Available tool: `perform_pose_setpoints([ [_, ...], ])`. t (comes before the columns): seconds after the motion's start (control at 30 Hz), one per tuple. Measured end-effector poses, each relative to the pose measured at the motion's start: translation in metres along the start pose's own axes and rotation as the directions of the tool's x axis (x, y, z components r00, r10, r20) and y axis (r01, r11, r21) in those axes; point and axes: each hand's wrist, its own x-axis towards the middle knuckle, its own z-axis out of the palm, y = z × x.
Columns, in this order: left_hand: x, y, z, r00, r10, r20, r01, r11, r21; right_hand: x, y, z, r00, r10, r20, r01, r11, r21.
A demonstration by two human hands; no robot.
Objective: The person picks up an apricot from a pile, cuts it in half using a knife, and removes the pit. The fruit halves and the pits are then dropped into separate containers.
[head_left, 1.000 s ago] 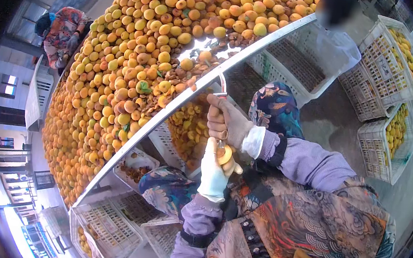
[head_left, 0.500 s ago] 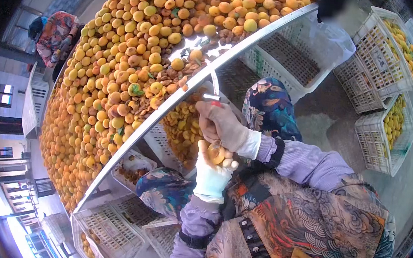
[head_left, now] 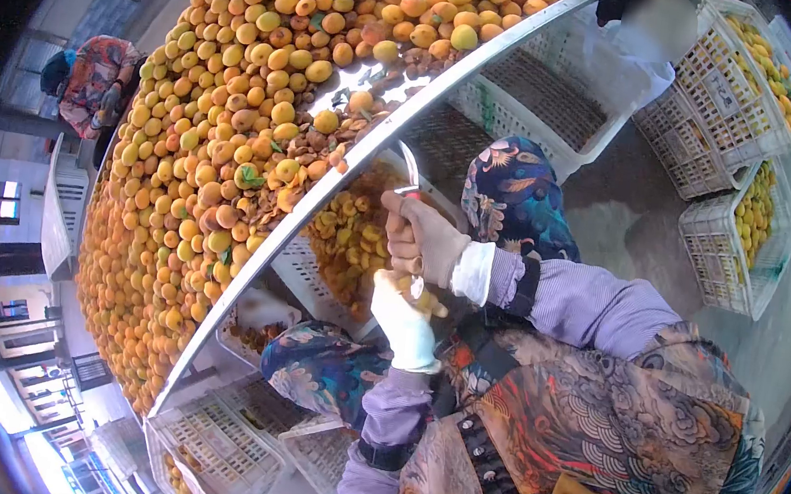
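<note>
My right hand (head_left: 427,238), in a tan glove, is closed around a small knife (head_left: 410,167) with a curved blade and a red handle. The blade points up, away from my left hand. Just below, my gloved left hand (head_left: 403,319) curls around an apricot (head_left: 425,299), mostly covered by the fingers. Both hands nearly touch, above my lap. Under them stands a crate of split apricots (head_left: 351,233). Beyond the table's pale metal rim (head_left: 325,190) lies a large heap of whole apricots (head_left: 225,135), with brown scraps (head_left: 345,133) near the edge.
A white crate (head_left: 576,155) sits under the table on the right. Stacked crates of yellow fruit (head_left: 729,98) stand farther right. More crates (head_left: 220,440) are at lower left. Another person (head_left: 97,85) bends at the table's far left side. Someone's dark sleeve shows at top right.
My left hand has turned and its fingers have closed over the apricot, which lay visible on the palm before. The knife blade now points more upward. The view has shifted slightly.
</note>
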Motion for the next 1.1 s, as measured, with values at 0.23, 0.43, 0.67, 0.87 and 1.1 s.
perform_pose_setpoints([
  [0.23, 0.013, -0.004, -0.02, 0.981, -0.148, 0.127, 0.178, 0.944, -0.278, 0.001, -0.005, 0.014, 0.993, -0.025, -0.118, 0.015, 0.996, -0.082],
  [0.43, 0.016, 0.021, -0.023, 0.928, -0.201, 0.314, 0.309, 0.887, -0.344, 0.006, -0.01, 0.016, 0.98, -0.18, -0.081, 0.176, 0.983, -0.059],
  [0.67, 0.049, 0.064, -0.029, 0.955, 0.042, 0.292, 0.058, 0.943, -0.327, 0.003, -0.057, 0.043, 0.935, -0.347, -0.07, 0.351, 0.935, 0.057],
  [0.87, 0.134, 0.127, -0.053, 0.981, 0.191, -0.01, -0.191, 0.972, -0.137, 0.017, -0.077, 0.016, 0.913, -0.4, -0.082, 0.403, 0.915, 0.022],
  [1.1, 0.129, 0.144, -0.055, 0.95, 0.267, -0.16, -0.225, 0.944, 0.239, 0.011, -0.083, 0.006, 0.92, -0.39, -0.034, 0.39, 0.921, -0.009],
])
